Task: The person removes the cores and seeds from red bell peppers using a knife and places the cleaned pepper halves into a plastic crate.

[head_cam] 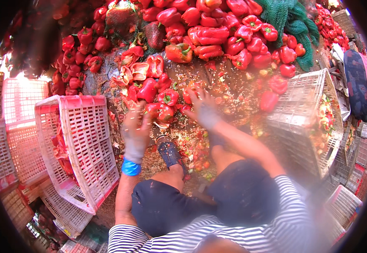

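Observation:
My left hand, in a dirty pale glove with a blue band at the wrist, is held with fingers spread just left of a small group of red bell peppers. Nothing shows in its grip. My right hand, also in a pale glove, reaches over the right side of that group, fingers apart, its fingertips by a red pepper. Halved peppers lie beyond, their pale insides showing. A large pile of whole red peppers rises at the far side. Seeds and scraps cover the floor.
A tilted plastic crate with red pepper pieces stands at left; another crate with pepper scraps leans at right. Green netting lies by the pile. Stacked crates line the left. My shoe is between my hands.

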`<state>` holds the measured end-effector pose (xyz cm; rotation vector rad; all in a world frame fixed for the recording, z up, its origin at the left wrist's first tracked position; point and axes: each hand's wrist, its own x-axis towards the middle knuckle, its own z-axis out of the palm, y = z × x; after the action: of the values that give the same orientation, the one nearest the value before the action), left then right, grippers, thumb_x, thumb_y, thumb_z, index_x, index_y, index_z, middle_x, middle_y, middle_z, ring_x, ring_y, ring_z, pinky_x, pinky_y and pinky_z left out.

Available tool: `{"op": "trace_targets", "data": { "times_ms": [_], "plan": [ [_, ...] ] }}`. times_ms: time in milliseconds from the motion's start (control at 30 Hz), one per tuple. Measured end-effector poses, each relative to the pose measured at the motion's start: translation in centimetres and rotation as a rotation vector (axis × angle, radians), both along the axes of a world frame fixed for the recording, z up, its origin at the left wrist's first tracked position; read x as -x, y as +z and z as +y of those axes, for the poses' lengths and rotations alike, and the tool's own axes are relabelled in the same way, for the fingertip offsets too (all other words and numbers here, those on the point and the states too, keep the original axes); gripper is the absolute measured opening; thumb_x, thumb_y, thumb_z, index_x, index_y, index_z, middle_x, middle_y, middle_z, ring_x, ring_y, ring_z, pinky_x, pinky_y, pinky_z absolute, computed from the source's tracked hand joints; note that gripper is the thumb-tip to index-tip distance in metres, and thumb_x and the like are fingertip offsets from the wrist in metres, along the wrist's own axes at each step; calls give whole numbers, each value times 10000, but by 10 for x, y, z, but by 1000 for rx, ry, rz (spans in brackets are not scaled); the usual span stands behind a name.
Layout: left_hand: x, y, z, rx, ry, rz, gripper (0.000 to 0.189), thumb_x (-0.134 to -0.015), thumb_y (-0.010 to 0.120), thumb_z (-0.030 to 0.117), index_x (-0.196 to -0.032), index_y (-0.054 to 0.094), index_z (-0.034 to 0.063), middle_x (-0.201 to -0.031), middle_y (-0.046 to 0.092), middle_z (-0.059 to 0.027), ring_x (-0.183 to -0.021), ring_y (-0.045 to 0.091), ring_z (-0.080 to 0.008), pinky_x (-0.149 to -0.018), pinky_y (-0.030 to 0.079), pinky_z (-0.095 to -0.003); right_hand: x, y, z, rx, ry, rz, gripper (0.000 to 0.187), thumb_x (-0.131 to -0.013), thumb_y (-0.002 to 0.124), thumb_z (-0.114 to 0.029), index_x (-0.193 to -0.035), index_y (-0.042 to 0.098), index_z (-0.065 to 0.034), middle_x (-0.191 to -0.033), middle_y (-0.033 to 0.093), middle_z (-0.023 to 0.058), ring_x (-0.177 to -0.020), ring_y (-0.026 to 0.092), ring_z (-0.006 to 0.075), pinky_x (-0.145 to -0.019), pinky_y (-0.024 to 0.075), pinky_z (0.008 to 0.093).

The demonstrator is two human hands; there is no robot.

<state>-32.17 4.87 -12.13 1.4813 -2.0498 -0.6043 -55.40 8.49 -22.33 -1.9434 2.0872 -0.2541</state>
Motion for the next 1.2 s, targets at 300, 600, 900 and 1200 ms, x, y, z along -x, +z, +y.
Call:
{"op": "trace_targets", "data": {
  "times_ms": [300, 600, 900, 1200],
  "plan": [
    [41, -71, 12, -673, -5, 457, 504, -902, 634, 126, -1376, 492, 33, -1272, 580, -86, -1059, 557, -129, -906, 472, -274, 46, -27, -26, -356, -628, -1955, 541, -841, 659, -417, -1272, 515, -124, -1238, 596, 126, -1062, 627, 250, -852, 548, 407],
    [73, -67, -13, -933, -315, 544, 727, -834, 705, 150, -1461, 356, 37, -1359, 504, -116, -1190, 506, -163, -990, 444, -311, 36, -15, 2, -857, -347, -2360, 497, -953, 519, -449, -1206, 571, -24, -1158, 649, 124, -996, 660, 230, -894, 534, 374],
    [81, -88, 11, -1185, -69, 947, 563, -841, 599, 153, -1355, 451, -23, -1259, 566, -102, -1140, 556, -187, -995, 440, -313, 41, 21, 7, -453, -440, -1301, 515, -946, 506, -454, -1244, 557, -37, -1068, 661, 68, -909, 623, 118, -765, 510, 276],
    [93, -90, 24, -1031, -160, 754, 586, -897, 605, 217, -1394, 393, -10, -1342, 472, -135, -1203, 490, -224, -1035, 394, -340, 28, 22, 40, -279, -189, -1107, 634, -796, 702, -181, -1351, 410, -86, -1134, 637, 184, -1056, 632, 281, -863, 519, 372]
  ]
}}
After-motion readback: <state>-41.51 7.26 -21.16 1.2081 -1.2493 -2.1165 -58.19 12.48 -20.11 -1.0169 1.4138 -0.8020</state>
